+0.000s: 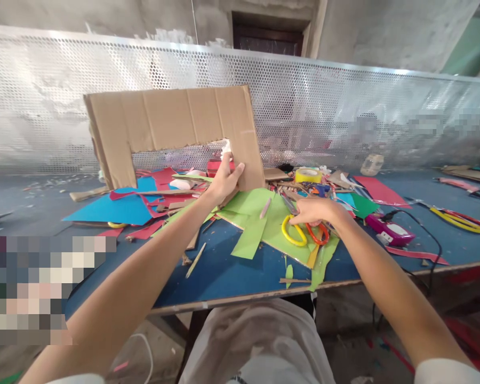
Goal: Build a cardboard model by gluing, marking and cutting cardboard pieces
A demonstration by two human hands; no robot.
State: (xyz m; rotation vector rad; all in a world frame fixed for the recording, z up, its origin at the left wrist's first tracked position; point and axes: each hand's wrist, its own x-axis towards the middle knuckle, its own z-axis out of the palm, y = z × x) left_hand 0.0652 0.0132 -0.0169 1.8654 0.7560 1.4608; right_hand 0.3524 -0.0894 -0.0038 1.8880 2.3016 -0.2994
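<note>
Mid-frame, our left hand clamps one cardboard piece; right hand lies on scissors, grip unclear. Second scissors at right; one tape roll.

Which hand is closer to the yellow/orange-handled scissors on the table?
Right. The right hand lies on the scissors, just behind the handles. The left hand is off to their left, farther back, gripping the cardboard piece upright.

— How many pairs of scissors on the worktop?
— Two: an orange-and-yellow pair, a red-and-yellow pair
— Cardboard?
— One big notched cardboard piece (small scraps are too many to count). One yellow tape roll, one pink corded tool
</note>
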